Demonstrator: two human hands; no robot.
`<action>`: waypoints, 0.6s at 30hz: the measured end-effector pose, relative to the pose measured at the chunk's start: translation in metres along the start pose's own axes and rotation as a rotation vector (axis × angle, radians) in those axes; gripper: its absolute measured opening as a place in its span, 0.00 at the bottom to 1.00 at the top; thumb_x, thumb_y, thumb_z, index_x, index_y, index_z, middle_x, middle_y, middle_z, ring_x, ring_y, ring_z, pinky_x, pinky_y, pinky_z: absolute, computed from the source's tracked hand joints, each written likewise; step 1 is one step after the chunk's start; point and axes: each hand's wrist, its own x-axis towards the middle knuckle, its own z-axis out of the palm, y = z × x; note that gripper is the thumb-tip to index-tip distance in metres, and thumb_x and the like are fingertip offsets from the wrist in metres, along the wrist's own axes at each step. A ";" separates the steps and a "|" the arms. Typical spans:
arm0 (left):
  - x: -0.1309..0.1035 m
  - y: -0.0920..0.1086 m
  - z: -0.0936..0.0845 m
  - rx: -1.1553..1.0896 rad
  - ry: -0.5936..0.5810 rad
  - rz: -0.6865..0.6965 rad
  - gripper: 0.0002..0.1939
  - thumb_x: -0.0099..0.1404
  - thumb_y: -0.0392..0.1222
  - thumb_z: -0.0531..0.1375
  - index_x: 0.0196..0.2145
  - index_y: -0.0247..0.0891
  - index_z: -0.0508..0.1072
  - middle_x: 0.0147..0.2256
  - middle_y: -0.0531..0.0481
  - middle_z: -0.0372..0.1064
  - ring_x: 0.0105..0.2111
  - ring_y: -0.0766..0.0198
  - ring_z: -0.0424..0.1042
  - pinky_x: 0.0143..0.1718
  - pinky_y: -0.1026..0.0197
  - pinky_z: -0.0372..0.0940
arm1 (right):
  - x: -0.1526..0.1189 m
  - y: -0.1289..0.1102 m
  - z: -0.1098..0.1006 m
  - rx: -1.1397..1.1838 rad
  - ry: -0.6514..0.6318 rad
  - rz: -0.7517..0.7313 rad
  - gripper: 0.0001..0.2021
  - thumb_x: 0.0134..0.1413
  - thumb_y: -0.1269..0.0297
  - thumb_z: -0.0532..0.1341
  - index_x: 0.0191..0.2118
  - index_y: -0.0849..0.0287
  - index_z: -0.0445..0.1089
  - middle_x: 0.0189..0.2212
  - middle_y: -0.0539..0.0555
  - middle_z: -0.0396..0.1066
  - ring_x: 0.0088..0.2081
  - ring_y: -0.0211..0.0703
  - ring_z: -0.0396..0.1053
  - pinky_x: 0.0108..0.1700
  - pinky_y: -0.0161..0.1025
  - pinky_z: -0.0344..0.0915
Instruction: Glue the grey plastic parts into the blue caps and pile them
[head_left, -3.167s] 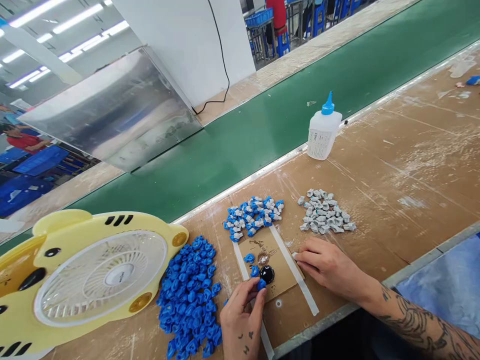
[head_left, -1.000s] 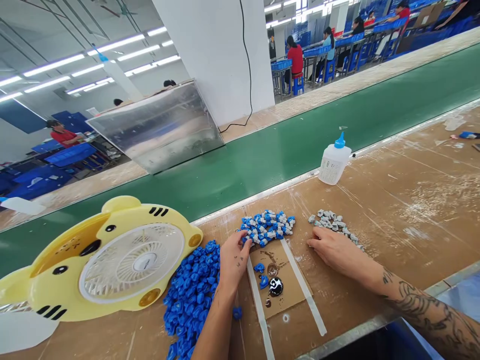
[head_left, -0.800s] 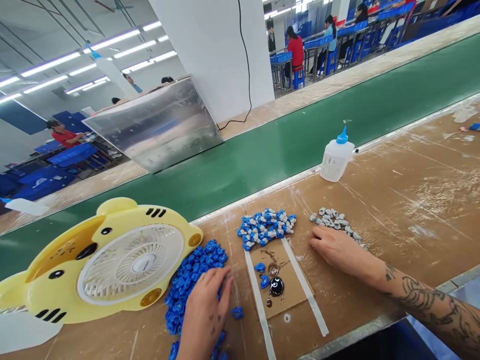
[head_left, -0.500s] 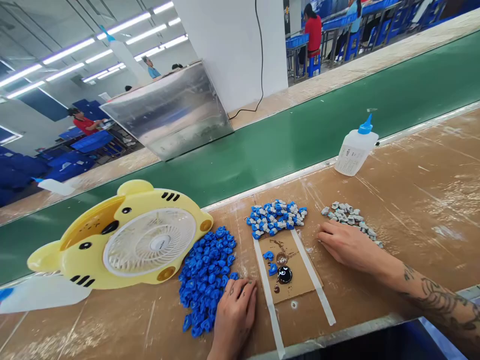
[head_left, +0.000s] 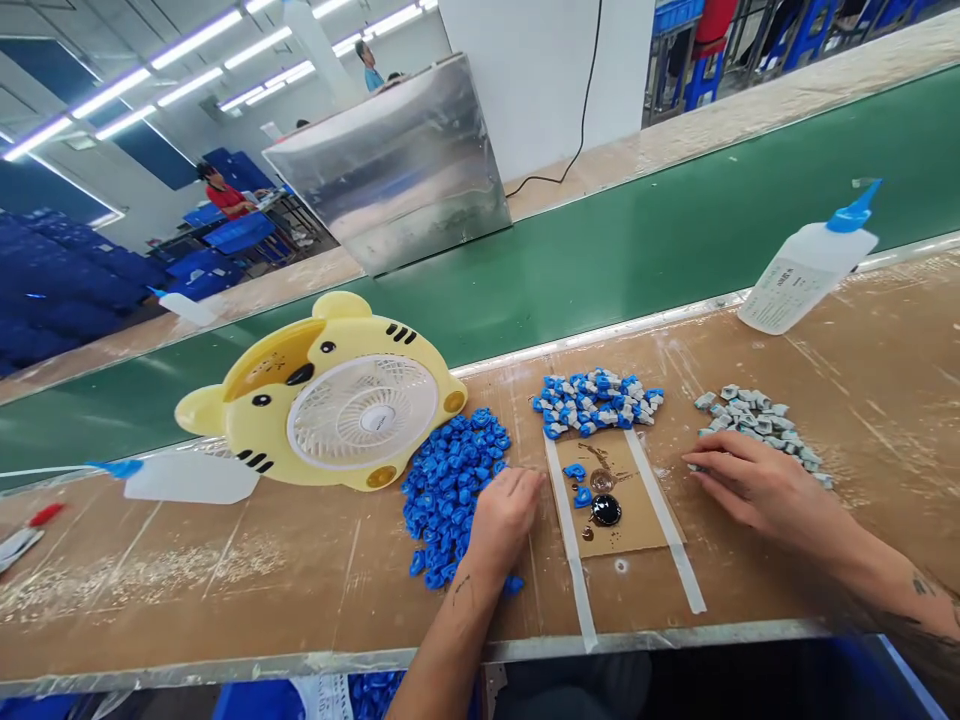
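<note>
On the brown-covered desk (head_left: 300, 560), we had our left hand (head_left: 510, 508) at the right edge of a heap of small bright-blue moulded pieces (head_left: 450, 485); its fingertips were hidden, so we could not tell whether its grip was closed on one. Our right hand (head_left: 757, 492) was beside a loose pile of small angular grey pieces (head_left: 761, 412), its grip likewise unclear to us. Between our hands lay a flat brown cardboard sheet (head_left: 641, 515), bearing two blue pieces (head_left: 583, 497) near a round glossy black spot (head_left: 606, 510).
</note>
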 end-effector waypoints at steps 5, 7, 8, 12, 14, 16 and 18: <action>0.006 0.018 -0.015 -0.242 0.243 -0.308 0.15 0.72 0.51 0.54 0.38 0.40 0.76 0.26 0.52 0.76 0.14 0.68 0.68 0.11 0.67 0.59 | 0.000 -0.027 -0.006 0.329 -0.034 0.175 0.11 0.64 0.64 0.57 0.41 0.55 0.78 0.37 0.57 0.78 0.36 0.45 0.77 0.37 0.38 0.75; 0.000 0.032 -0.016 -0.374 0.290 -0.433 0.18 0.70 0.56 0.56 0.35 0.39 0.76 0.25 0.52 0.75 0.11 0.70 0.65 0.07 0.69 0.52 | 0.000 -0.036 -0.005 0.461 -0.071 0.252 0.11 0.63 0.63 0.58 0.42 0.54 0.79 0.38 0.56 0.78 0.37 0.45 0.77 0.39 0.38 0.74; -0.003 0.040 -0.015 -0.478 0.288 -0.523 0.20 0.66 0.59 0.61 0.33 0.38 0.77 0.25 0.51 0.76 0.11 0.70 0.65 0.07 0.70 0.53 | 0.001 -0.039 -0.004 0.519 -0.089 0.298 0.11 0.63 0.62 0.59 0.42 0.54 0.79 0.38 0.56 0.78 0.38 0.45 0.77 0.41 0.39 0.74; -0.017 0.067 -0.008 -0.932 0.187 -0.917 0.23 0.37 0.55 0.78 0.28 0.37 0.84 0.26 0.45 0.80 0.17 0.66 0.73 0.18 0.66 0.69 | 0.003 -0.040 0.006 0.766 -0.126 0.526 0.12 0.58 0.55 0.63 0.39 0.57 0.80 0.38 0.58 0.77 0.38 0.47 0.76 0.38 0.39 0.74; -0.020 0.075 -0.004 -0.984 0.150 -0.998 0.24 0.33 0.51 0.80 0.29 0.39 0.85 0.24 0.44 0.80 0.21 0.63 0.76 0.24 0.64 0.73 | 0.002 -0.040 0.011 0.891 -0.129 0.619 0.15 0.55 0.51 0.65 0.38 0.58 0.79 0.38 0.58 0.76 0.37 0.46 0.75 0.37 0.38 0.74; -0.020 0.078 -0.001 -0.968 0.127 -1.028 0.23 0.33 0.49 0.80 0.30 0.40 0.86 0.22 0.46 0.79 0.20 0.62 0.76 0.23 0.64 0.72 | 0.000 -0.042 0.014 0.991 -0.137 0.668 0.16 0.53 0.49 0.67 0.37 0.59 0.79 0.38 0.57 0.76 0.35 0.44 0.75 0.37 0.37 0.73; -0.018 0.080 0.002 -0.928 0.106 -1.023 0.23 0.35 0.47 0.79 0.32 0.42 0.86 0.24 0.47 0.80 0.17 0.65 0.73 0.20 0.65 0.70 | -0.002 -0.044 0.016 1.063 -0.151 0.691 0.17 0.52 0.49 0.68 0.36 0.59 0.78 0.37 0.56 0.75 0.35 0.43 0.74 0.36 0.37 0.73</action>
